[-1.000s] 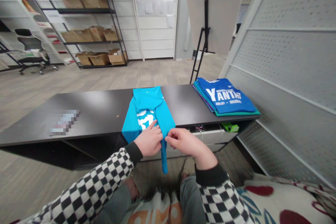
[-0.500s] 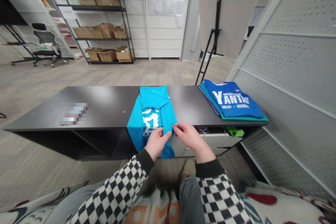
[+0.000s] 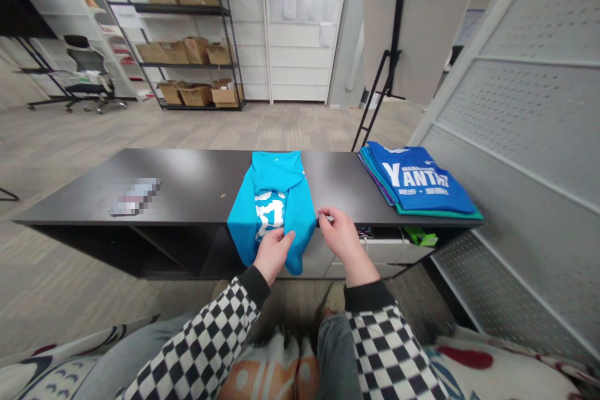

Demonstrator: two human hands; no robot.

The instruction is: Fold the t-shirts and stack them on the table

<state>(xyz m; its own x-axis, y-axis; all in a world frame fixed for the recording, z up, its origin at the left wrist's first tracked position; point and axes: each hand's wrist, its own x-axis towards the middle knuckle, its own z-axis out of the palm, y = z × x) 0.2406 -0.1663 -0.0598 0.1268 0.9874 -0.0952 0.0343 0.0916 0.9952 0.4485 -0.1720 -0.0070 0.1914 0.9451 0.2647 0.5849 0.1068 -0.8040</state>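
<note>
Head view: a turquoise T-shirt, folded lengthwise into a narrow bundle, lies on a black tabletop, and its lower end hangs over the near edge. A white print shows through a gap between the folds. The left hand lies on the hanging part of the cotton, its fingers close together and angled across the fabric; whether they pinch the cloth or only rest on it, I cannot tell. The right hand is just beside the shirt's right edge, its fingertips bunched together at the table edge. It seems not to touch the shirt, and nothing clear shows between those fingertips. Both forearms wear black-and-white checkered sleeves with ribbed black cuffs.

To the right, well apart from the hands, a stack of folded blue shirts with large white lettering sits on the table, with teal and purple edges showing beneath. To the left lies a pixelated object, too blurred to name. Under the table's right side are a pale drawer unit and a small green item. A perforated metal panel rises along the right, and beyond the table stand an easel with a large board and metal shelving holding cardboard boxes.
</note>
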